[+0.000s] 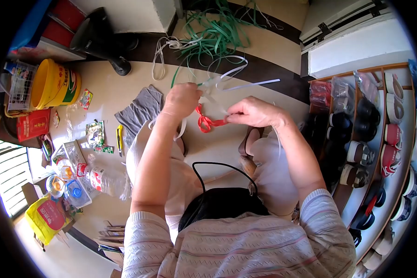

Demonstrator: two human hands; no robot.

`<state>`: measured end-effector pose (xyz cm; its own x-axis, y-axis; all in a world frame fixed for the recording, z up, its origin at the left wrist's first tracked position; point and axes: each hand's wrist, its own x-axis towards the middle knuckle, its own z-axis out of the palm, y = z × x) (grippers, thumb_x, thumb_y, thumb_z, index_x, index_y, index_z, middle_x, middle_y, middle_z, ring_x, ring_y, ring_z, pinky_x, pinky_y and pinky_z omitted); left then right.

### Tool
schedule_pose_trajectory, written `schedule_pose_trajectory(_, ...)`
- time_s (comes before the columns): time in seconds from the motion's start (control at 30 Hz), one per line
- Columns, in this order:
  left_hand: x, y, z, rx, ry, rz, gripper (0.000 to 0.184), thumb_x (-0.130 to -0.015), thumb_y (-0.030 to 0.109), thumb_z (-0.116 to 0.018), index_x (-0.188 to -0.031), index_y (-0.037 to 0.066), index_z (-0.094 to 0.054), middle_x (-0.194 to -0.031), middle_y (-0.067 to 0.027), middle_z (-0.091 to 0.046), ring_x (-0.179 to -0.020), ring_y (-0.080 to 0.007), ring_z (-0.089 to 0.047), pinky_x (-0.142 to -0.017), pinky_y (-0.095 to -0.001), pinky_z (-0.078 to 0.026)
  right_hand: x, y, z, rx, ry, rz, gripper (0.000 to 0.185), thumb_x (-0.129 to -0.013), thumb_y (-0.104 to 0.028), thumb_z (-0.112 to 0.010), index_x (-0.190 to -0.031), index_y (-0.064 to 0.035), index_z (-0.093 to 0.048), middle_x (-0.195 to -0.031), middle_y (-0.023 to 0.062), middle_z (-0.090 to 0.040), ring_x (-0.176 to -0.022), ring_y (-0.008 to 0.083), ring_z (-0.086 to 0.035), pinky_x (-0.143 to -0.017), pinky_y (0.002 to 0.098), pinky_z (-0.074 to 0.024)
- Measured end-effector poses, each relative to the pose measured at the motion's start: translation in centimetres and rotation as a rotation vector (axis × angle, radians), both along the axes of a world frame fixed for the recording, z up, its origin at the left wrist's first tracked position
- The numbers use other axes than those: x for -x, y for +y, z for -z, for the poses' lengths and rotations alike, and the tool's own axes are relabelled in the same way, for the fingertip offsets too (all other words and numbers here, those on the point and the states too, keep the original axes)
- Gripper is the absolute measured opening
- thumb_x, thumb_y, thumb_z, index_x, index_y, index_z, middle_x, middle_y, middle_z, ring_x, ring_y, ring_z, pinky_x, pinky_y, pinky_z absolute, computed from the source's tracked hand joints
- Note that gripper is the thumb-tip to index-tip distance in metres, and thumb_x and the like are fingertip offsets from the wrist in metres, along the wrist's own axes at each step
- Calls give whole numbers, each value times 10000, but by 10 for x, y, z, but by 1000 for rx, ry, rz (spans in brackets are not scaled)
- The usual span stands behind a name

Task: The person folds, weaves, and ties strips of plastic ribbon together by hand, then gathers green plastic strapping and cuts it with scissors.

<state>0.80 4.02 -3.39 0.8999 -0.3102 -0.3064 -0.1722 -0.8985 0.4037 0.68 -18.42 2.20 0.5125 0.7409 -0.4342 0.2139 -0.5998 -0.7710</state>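
Observation:
My left hand (182,100) is closed around some white and green plastic strips, whose ends hang below and beside it. To its right, my right hand (255,112) pinches the end of a red ribbon (205,123), which is looped and hangs between the two hands. White strips (234,74) curl up and out above the hands, and one straight end points right. Beyond them a tangled pile of green strips (217,34) lies on the floor, with a white looped strip (160,58) at its left.
A grey cloth (141,111) and a yellow cutter (119,139) lie left of my legs. Farther left are a yellow bucket (55,85), plastic bottles (104,180) and black boots (97,39). A shoe rack (377,190) stands at the right. A black bag (227,204) rests on my lap.

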Motion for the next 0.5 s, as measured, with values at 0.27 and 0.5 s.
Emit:
schedule_pose_trajectory(0.27,29,-50,-9,316,24,333,133,-755,136,-569,-850,52,-609,-806,-138,-607,-755,-298,-591,-669,-385,-466,-28,-36,20,-93,-24,248,203,-842,-197,-599,-818,3,-629,-691,-1,-577,-664,59,-507,-613,209,-417)
schedule_pose_trajectory(0.5,-1,-20,-27,793,233,-288,154,-824,154,-567,-804,2,-575,-612,5,-496,-576,-85,-474,-537,-230,-385,-18,-9,28,-36,52,322,238,-867,-227,-490,-790,-21,-581,-594,29,-524,-552,108,-495,-530,270,-418)
